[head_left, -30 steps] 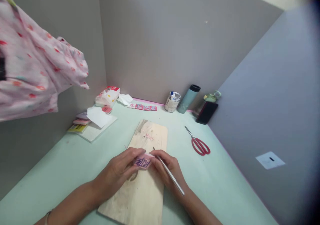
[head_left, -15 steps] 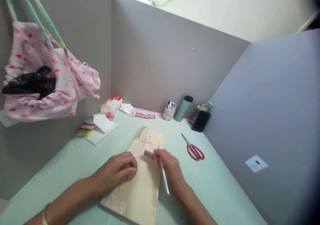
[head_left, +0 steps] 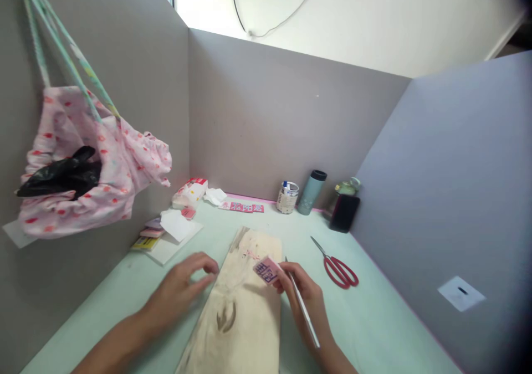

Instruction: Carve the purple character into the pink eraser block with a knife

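My right hand (head_left: 305, 296) grips a small flat pink piece (head_left: 267, 270) with dark purple characters on it, between thumb and fingers. A slim silver-white pen-like tool (head_left: 305, 313) also rests in that hand, its thin dark tip pointing away from me. Both are above a pale wooden board (head_left: 253, 335) with brown smudges and reddish crumbs near its far end. Just left of the board, my left hand (head_left: 183, 288) is loosely curved, thumb and fingers a little apart, with nothing in it.
Red-handled scissors (head_left: 341, 272) lie to the right. Along the back stand a can (head_left: 287, 199), a tumbler (head_left: 311, 193) and a dark phone (head_left: 344, 213), near pink character pieces (head_left: 241, 208). Papers (head_left: 177, 227) lie at left, below a hanging pink bag (head_left: 112, 169).
My left hand has moved left, off the board, uncovering a brown mark. My right hand has moved right and turned the pink piece so its characters show. The view has tilted up.
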A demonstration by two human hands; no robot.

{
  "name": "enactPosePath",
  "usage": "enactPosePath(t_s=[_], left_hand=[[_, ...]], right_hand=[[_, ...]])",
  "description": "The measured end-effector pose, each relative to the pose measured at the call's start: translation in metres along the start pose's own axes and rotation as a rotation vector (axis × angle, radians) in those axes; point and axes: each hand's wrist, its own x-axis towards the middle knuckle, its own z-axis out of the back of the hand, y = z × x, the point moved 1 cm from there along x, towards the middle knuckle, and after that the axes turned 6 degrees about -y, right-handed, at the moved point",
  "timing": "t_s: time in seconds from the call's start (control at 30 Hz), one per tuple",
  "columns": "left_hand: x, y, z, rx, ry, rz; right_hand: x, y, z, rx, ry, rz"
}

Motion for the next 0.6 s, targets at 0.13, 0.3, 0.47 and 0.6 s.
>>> enactPosePath(t_s=[0.13, 0.3, 0.47, 0.6], left_hand=[[0.013, 0.037, 0.012, 0.142, -0.065, -0.012], [0.021, 0.035, -0.006, 0.152, -0.060, -0.056], [0.029, -0.010, -0.028, -0.084, -0.039, -0.011], [0.037, -0.031, -0.051, -0.266, 0.036, -0.024]], right_hand=[[0.003, -0.004, -0.005, 0.215, 0.070, -0.231], [-0.001, -0.006, -0.011, 0.430, 0.046, -0.448], [-0.008, 0.005, -0.015, 0.650, 0.066, -0.538], [-0.012, 0.011, -0.017, 0.749, 0.093, -0.538]])
